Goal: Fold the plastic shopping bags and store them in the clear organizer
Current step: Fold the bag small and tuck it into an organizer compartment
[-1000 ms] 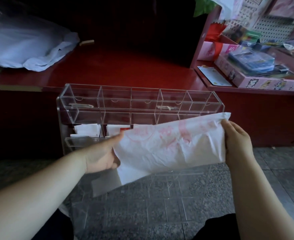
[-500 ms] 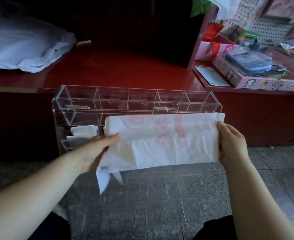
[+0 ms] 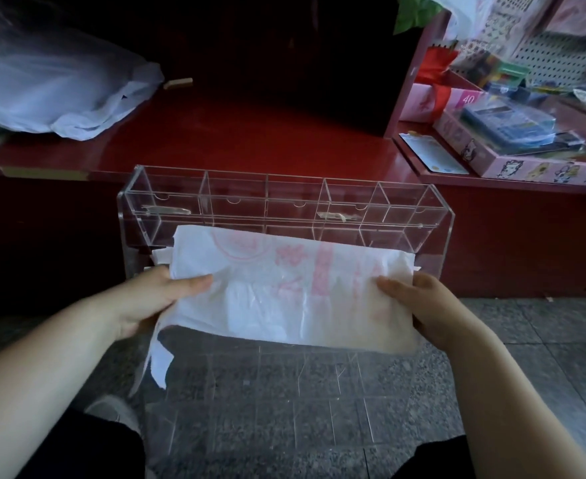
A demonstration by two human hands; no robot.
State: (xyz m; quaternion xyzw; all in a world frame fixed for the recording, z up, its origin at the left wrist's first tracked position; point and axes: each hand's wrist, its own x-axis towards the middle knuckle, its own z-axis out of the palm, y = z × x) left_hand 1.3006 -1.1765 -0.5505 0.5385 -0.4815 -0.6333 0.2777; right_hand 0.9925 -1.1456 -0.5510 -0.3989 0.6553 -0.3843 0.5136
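White plastic shopping bag (image 3: 284,288) with faded red print, folded into a wide band, is held flat between two hands in front of a clear organizer (image 3: 284,205). Left hand (image 3: 150,302) pinches the bag's left end, thumb on top and fingers underneath. Right hand (image 3: 426,309) pinches the right end the same way. A loose handle strip dangles at the lower left. Folded bags (image 3: 162,257) sit in an organizer compartment behind. More white bags (image 3: 60,95) lie on a red counter (image 3: 250,140).
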